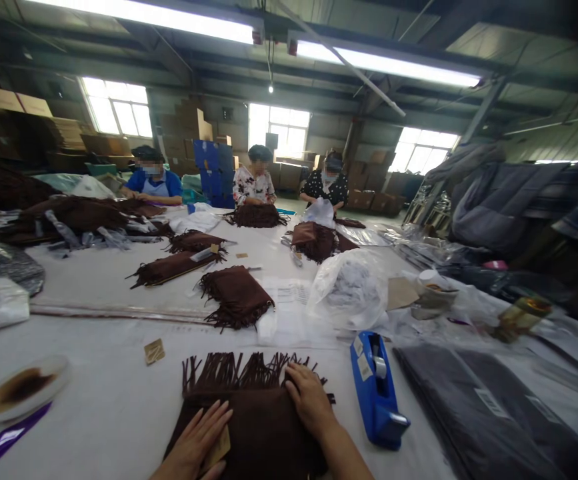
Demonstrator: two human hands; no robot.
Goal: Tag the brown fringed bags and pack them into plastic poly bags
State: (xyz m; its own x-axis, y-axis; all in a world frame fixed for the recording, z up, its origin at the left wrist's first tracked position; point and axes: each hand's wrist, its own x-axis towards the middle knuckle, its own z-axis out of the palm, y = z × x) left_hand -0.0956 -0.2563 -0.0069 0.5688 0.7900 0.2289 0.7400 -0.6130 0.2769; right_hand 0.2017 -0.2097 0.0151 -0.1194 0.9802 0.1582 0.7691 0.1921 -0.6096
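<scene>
The left hand (193, 443) lies open on a brown suede fringed panel (253, 427), with a small kraft card tag (217, 448) at its thumb side, though whether the hand has hold of it cannot be told. The right hand (311, 397) presses flat, fingers spread, near the fringed top edge. The panel lies on the white desk (103, 373), just left of a blue tape dispenser (376, 390), with more fringed panels (236, 297) beyond.

Head-worn view facing forward and down, close above the left hand (193, 443) and right hand (311, 400)
</scene>
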